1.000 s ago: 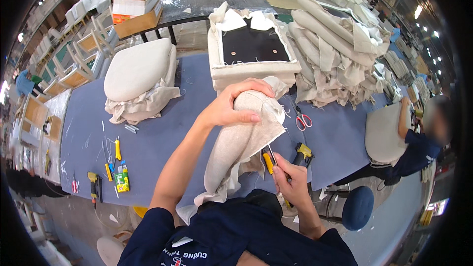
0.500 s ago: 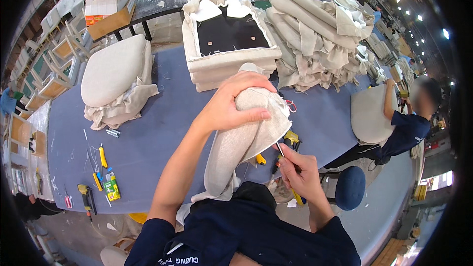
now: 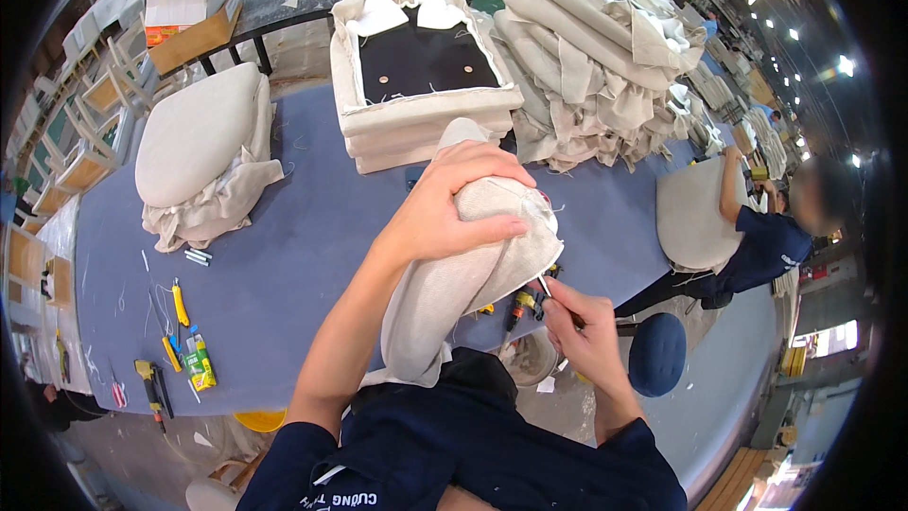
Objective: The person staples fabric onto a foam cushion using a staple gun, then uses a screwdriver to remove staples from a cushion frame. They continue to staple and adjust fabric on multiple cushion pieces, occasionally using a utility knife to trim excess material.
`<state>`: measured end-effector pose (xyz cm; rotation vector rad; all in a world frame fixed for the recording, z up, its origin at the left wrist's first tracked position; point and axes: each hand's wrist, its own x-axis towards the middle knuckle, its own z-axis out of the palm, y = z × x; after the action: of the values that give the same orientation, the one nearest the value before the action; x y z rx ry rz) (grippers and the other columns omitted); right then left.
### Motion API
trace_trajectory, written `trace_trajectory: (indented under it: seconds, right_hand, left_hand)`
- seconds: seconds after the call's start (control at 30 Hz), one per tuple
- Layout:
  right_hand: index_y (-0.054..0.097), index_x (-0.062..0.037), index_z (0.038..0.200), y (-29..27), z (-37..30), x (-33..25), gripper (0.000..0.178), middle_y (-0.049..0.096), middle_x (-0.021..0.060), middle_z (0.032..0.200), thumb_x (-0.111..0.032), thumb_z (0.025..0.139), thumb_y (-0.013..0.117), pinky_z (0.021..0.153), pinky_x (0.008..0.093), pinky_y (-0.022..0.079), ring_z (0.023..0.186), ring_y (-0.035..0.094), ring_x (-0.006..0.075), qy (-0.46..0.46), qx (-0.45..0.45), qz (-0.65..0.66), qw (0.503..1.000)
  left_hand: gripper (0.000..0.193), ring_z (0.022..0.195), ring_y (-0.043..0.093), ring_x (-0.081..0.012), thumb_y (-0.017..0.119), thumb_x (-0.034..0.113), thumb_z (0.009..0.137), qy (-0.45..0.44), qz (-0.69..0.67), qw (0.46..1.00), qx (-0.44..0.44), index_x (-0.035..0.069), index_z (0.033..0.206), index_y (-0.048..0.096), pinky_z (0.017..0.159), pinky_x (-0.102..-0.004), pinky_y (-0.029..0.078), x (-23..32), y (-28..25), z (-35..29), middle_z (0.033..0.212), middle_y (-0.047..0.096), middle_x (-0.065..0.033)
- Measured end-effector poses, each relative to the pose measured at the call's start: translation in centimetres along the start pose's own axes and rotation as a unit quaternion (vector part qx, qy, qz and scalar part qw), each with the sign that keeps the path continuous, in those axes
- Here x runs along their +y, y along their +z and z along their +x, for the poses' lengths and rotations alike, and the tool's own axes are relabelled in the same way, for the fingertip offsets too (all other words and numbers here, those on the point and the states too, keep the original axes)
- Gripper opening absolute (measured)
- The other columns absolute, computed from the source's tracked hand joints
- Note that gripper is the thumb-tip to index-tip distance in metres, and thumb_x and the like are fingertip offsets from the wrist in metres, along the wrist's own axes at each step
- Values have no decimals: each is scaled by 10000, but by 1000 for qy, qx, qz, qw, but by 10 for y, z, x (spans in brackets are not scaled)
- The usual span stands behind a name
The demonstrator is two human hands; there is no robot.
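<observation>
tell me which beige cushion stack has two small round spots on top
The middle cushion stack, beyond the left hand: its black panel bears both spots. The left stack has a smooth beige top, the right pile slanting fabric-covered pieces.

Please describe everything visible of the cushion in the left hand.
The cushion looks padded, in beige cloth, with a rounded end and a loose flap. It slants at the near side of the table. The left hand grips the rounded end; a thin tool in the right hand meets the flap's edge.
</observation>
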<state>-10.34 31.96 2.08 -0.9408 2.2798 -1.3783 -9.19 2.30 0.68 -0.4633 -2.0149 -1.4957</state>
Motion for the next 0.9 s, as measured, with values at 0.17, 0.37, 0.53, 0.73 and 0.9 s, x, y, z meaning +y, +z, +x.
trace_trajectory:
  seconds: [0.17, 0.37, 0.53, 0.73, 0.9]
  right_hand:
    - [721, 50, 1316, 38, 7, 49, 283, 635, -1, 686, -37, 1049, 684, 534, 260, 456, 570, 565, 65, -37, 29, 126, 991]
    - [718, 64, 1307, 19, 4, 21, 275, 634, 29, 699, -42, 1057, 677, 554, 261, 446, 596, 549, 74, -15, 24, 27, 999]
    - [736, 61, 1280, 24, -7, 26, 277, 707, 104, 764, -33, 1020, 714, 617, 261, 485, 631, 605, 99, 5, 41, 41, 998]
    - [725, 47, 1313, 21, 3, 31, 310, 720, 120, 794, -35, 1015, 711, 625, 277, 492, 648, 608, 108, -14, 23, 43, 999]
    - [726, 36, 1309, 10, -6, 7, 303, 727, 143, 812, -39, 1017, 703, 639, 288, 499, 670, 621, 112, 30, -25, 15, 999]
  left_hand:
    - [434, 1197, 659, -281, 919, 233, 770, -8, -27, 1000, 11, 83, 1157, 792, 1099, -433, 470, -3, 5, 0, 1187, 761, -78]
    - [436, 1168, 681, -283, 938, 257, 756, -6, -30, 999, 26, 108, 1144, 805, 1066, -427, 491, -6, -6, -1, 1161, 775, -59]
    - [429, 1168, 681, -285, 937, 248, 762, 12, -17, 1000, 16, 101, 1143, 805, 1073, -429, 493, -4, 0, 0, 1161, 774, -66]
    - [400, 1174, 678, -285, 933, 232, 768, 7, -29, 999, 17, 95, 1123, 809, 1078, -432, 493, 1, 6, -3, 1155, 773, -66]
    - [419, 1164, 679, -282, 946, 243, 752, 3, -21, 1000, 10, 94, 1121, 812, 1076, -427, 492, 5, -1, -7, 1140, 770, -67]
